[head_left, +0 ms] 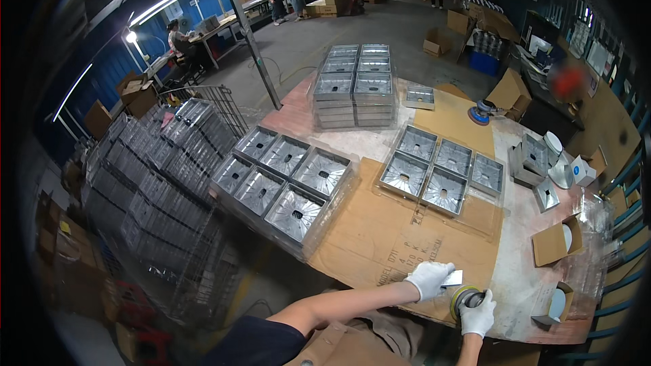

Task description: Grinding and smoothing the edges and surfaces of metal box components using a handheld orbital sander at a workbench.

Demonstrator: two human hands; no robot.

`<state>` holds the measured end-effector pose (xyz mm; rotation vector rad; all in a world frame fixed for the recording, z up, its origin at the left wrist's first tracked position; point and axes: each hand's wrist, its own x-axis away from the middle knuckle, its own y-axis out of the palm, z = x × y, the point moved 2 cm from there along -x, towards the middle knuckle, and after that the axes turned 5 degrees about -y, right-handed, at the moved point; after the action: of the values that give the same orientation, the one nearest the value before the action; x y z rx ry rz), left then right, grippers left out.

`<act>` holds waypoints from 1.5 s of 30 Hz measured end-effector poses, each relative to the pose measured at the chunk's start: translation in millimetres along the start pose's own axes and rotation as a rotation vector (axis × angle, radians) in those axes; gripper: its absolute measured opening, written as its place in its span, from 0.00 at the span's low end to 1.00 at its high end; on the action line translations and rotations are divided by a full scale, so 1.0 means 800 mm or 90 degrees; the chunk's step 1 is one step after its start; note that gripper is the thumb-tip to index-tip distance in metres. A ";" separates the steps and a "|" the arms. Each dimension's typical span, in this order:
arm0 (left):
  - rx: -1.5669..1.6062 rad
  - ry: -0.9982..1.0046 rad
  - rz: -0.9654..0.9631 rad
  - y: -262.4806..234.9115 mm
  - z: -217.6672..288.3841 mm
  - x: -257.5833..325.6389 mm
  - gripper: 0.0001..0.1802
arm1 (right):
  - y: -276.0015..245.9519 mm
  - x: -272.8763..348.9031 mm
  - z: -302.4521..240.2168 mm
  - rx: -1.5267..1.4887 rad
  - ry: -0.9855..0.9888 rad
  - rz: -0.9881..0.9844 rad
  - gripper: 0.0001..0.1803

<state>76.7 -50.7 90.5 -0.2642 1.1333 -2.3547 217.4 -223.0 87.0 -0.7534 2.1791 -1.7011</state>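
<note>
At the near edge of the table, my left hand (430,280) in a white glove is closed on a small flat rectangular plate (453,278), pale and shiny. Beside it my right hand (479,316), gloved too, wraps round the top of a round palm sander (466,298) with a yellow-green rim. The sander is tilted and close to the plate; I cannot tell whether they touch. Under both hands lies a flattened cardboard sheet (380,251). Ahead on it, several square metal trays (445,193), each with a hole in the middle, sit in a clear plastic liner.
More trays fill a liner (296,212) to the left, and a taller stack (356,102) stands behind. A second sander (479,114) rests at the far right. Small open boxes (553,244) line the right side. A wire cart (156,183) of stacked trays stands left.
</note>
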 end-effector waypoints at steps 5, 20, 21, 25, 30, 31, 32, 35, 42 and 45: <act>0.140 0.052 0.087 -0.003 -0.017 0.006 0.23 | 0.010 -0.011 0.006 0.005 0.009 0.019 0.48; 0.290 -0.153 -0.001 0.029 -0.094 0.048 0.27 | 0.012 -0.013 -0.002 0.028 0.001 0.004 0.45; 0.275 -0.139 0.039 0.029 -0.093 0.050 0.27 | 0.012 -0.013 -0.002 0.026 -0.004 0.007 0.45; 0.318 -0.090 0.019 0.029 -0.095 0.046 0.26 | 0.012 -0.013 -0.003 0.019 -0.004 0.008 0.45; 0.371 -0.054 0.022 0.037 -0.103 0.042 0.24 | 0.015 -0.014 -0.004 0.014 -0.003 0.009 0.45; 0.391 -0.047 0.026 0.039 -0.104 0.042 0.24 | 0.015 -0.014 -0.004 0.016 0.001 0.011 0.45; 0.392 -0.048 0.027 0.040 -0.104 0.042 0.24 | 0.017 -0.014 -0.003 0.016 0.000 0.010 0.45; 0.369 -0.060 0.013 0.041 -0.105 0.042 0.22 | 0.022 -0.015 0.002 0.017 -0.005 0.015 0.46; 0.412 -0.065 0.003 0.042 -0.105 0.043 0.21 | 0.023 -0.016 0.003 0.021 -0.007 0.020 0.45; 0.407 -0.071 -0.019 0.039 -0.104 0.042 0.20 | 0.024 -0.016 0.004 0.021 -0.009 0.028 0.45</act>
<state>27.9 -28.4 12.0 -0.1763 0.2879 -2.5476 224.8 -215.2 66.4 -0.7021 2.1378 -1.7009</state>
